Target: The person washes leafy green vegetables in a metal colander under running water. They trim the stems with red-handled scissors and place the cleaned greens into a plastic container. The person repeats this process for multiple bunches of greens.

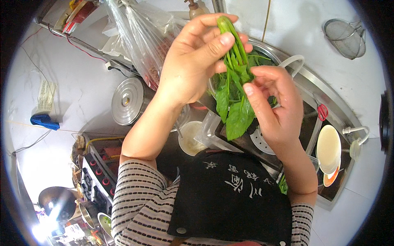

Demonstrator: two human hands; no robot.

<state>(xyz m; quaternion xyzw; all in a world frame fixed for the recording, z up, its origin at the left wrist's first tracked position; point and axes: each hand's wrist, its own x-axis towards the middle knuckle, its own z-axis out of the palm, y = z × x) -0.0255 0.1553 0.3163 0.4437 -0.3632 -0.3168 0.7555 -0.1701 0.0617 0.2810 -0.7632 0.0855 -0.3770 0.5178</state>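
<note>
My left hand point(200, 52) grips a bunch of leafy greens point(238, 120) by the stem end, with the thumb across the stems. The leaves hang down towards me. My right hand point(277, 98) is beside the leaves, its thumb and forefinger apart and close to them; whether the fingertips touch a leaf cannot be told. Behind both hands, more greens point(261, 58) lie in a round metal basin point(271, 50) in the sink area, partly hidden by my hands.
A bowl of cloudy liquid point(192, 138) and a lidded metal pot point(127, 101) stand to the left, below a plastic bag point(150, 40). At right are red-handled scissors point(322, 112), plates point(328, 149) and a faucet point(295, 61). A wire strainer point(346, 38) hangs on the wall.
</note>
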